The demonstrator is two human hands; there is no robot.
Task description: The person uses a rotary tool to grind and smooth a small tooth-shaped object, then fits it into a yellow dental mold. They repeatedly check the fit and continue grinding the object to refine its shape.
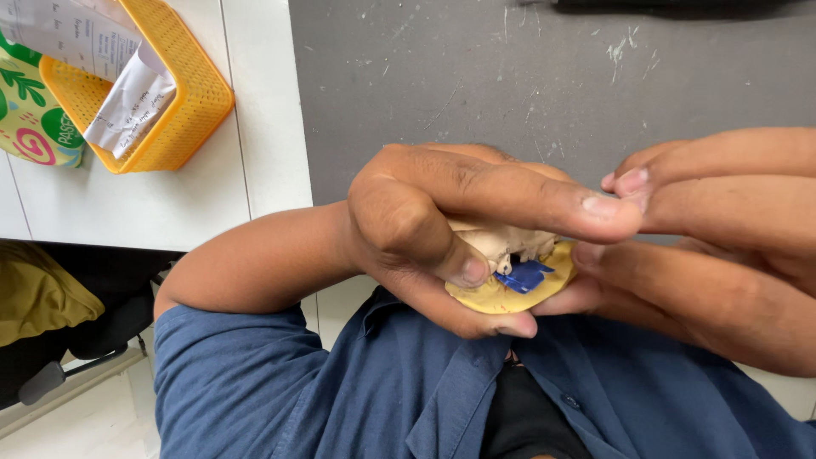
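Yellow clay disc (497, 297) (blue, beige bits)

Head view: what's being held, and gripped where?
A small yellow disc with beige and blue bits on top, pinched between both hands: left hand thumb on top, fingers under the rim; right hand supports its far edge.

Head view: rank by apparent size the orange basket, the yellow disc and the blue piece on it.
1. Orange basket, partly cut off by the frame.
2. Yellow disc, partly hidden by the left hand and right hand.
3. Blue piece.

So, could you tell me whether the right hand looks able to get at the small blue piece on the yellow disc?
Probably yes: the blue piece lies exposed on the yellow disc, with the right hand alongside. The left hand and its thumb crowd it only partly.
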